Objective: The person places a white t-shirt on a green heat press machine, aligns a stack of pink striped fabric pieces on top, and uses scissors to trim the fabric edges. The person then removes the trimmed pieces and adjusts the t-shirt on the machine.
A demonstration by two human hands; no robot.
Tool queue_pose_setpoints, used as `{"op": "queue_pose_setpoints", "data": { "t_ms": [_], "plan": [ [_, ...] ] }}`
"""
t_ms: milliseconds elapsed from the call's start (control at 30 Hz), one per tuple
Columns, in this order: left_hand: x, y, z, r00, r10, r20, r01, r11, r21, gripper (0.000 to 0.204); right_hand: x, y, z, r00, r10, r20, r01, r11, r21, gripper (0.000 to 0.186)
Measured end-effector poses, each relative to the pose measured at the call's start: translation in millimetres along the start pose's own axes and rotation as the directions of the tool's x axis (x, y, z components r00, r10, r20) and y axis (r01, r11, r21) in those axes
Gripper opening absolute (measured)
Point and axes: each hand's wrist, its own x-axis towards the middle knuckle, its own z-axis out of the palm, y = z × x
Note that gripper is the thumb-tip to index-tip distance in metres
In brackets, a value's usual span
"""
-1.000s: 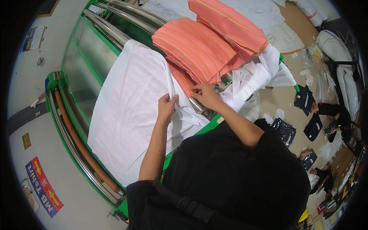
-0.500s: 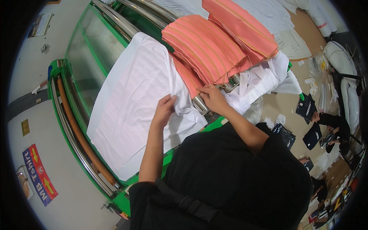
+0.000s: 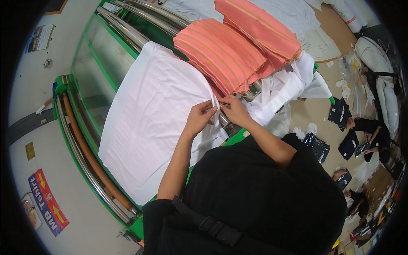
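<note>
A large white fabric sheet (image 3: 148, 114) lies spread over the green roller machine, its right edge lifted in a curve. My left hand (image 3: 200, 118) is closed on that edge, thumb and fingers pinching it. Close beside it, my right hand (image 3: 234, 111) pinches at the lower corner of a coral striped fabric (image 3: 219, 53). Its fingertips nearly meet those of my left hand, and the exact grip is partly hidden. The coral fabric lies in folded layers over the rollers, with a second coral striped piece (image 3: 259, 27) behind it.
Metal rollers (image 3: 123, 27) and a green frame (image 3: 66, 80) carry the fabric. Bunched white cloth (image 3: 282, 87) hangs at the machine's right end. On the floor at right are dark packages (image 3: 316, 146) and a co-worker in black (image 3: 376, 131). A brown roller (image 3: 91, 157) runs along the left.
My left hand has moved right and up, drawing the white sheet's edge over toward my right hand and covering part of the coral fabric. My right hand stays near the coral corner.
</note>
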Motion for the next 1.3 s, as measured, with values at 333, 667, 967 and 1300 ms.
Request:
{"op": "queue_pose_setpoints", "data": {
  "t_ms": [333,667,967,1300],
  "plan": [
    [-6,8,23,0.996,-0.009,0.083,-0.023,0.929,0.370,0.067,0,47,10,0.998,0.040,-0.040,-0.037,0.997,0.073,0.032],
    [-1,-1,7,0.870,0.434,-0.235,-0.272,0.819,0.506,0.050,30,38,-15,0.866,0.418,0.275,-0.499,0.759,0.418,0.048],
    [-4,-49,0,0.839,0.538,-0.087,-0.186,0.433,0.882,0.051,23,0,5,0.984,0.175,0.008,-0.175,0.983,-0.049,0.041],
    [-10,-49,-9,0.804,0.058,-0.592,-0.215,0.956,-0.198,0.029,-9,-53,36,0.743,-0.551,0.379,0.625,0.774,-0.100,0.020]
  ]
}}
